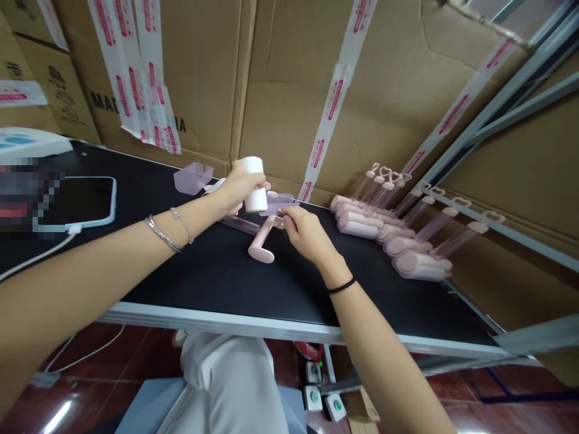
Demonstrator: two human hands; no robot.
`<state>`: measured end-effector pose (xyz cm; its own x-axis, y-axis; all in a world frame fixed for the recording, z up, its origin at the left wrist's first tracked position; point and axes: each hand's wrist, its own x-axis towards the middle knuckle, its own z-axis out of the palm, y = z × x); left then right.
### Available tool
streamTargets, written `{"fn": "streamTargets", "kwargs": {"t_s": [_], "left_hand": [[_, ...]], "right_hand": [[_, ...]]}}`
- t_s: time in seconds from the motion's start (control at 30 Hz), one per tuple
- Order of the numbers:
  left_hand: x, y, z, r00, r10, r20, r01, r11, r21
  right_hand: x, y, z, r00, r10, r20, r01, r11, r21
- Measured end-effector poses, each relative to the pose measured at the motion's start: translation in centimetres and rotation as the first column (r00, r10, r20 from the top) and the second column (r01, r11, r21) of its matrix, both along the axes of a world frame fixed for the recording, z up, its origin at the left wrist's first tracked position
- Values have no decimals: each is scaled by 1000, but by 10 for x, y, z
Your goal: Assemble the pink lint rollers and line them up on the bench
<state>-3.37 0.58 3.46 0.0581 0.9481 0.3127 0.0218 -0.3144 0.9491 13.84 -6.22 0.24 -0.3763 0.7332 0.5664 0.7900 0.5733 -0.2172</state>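
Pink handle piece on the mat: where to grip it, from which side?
Grip the pink handle along its straight shaft, from above, probably. It lies flat on the black mat, rounded end toward the table edge; its far end is already pinched by the right hand, so only the near half is free.

A pixelated patch (27, 196) hides the phone's (85, 202) left end, which the frame edge cuts.

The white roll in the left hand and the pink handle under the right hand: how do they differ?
The white roll is a short, stout cylinder, while the pink handle is slim and bent. The roll is lifted upright off the black table in the left hand; the handle lies on the table, its upper end pinched by the right hand. Both are smooth and pale.
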Motion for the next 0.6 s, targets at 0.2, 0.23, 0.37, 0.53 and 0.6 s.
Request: {"fn": "streamTargets", "kwargs": {"t_s": [0.2,0.23,0.37,0.53,0.6], "left_hand": [[11,-11,-9,940,-149,306,195,973,-124],[13,-14,-10,933,-143,329,194,972,-130],[18,-24,-12,909,-160,386,231,962,-143],[20,-30,-14,922,-133,363,195,971,-139],[20,-29,-15,931,-102,351,154,980,-124]], "right_hand": [[-2,-3,0,998,27,-56,-27,1000,4],[-1,-3,0,998,23,-60,-23,1000,6],[0,-3,0,999,18,-31,-18,1000,-12],[-2,-5,1,998,-27,53,28,1000,-8],[-4,-7,2,996,-37,78,38,999,-10]]}}
